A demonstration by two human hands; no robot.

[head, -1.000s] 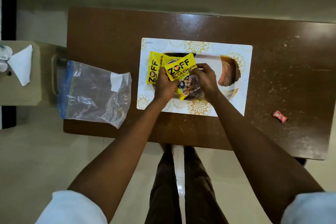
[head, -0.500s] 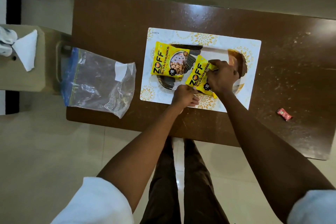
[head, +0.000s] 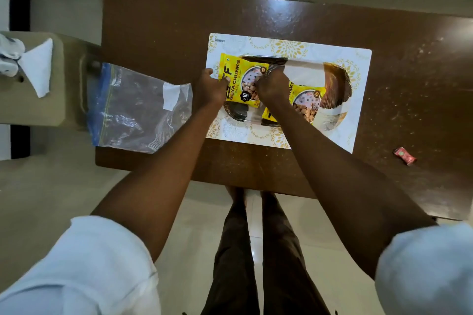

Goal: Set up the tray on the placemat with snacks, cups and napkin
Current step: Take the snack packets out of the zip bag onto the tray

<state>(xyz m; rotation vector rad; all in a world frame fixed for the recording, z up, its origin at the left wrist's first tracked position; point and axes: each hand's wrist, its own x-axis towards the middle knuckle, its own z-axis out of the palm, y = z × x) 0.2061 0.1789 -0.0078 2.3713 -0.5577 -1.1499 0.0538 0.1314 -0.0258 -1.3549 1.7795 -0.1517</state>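
Head view: your left hand [head: 211,89] and right hand [head: 272,85] each pinch an edge of the yellow packet [head: 243,77], printed "SOYA CHUNKS" and "10". It lies at the left end of the tray [head: 307,73], and a second packet [head: 307,100] lies beside it. The placemat [head: 240,42] reads "KUBER".

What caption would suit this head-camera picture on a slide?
Arranging snacks: left hand and right hand hold a yellow snack packet on the tray, second packet beside it, on a patterned placemat.

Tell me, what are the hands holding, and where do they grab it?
Both hold the left snack packet: the left hand grips its left edge, the right hand its right edge. The other packet lies unheld on the tray.
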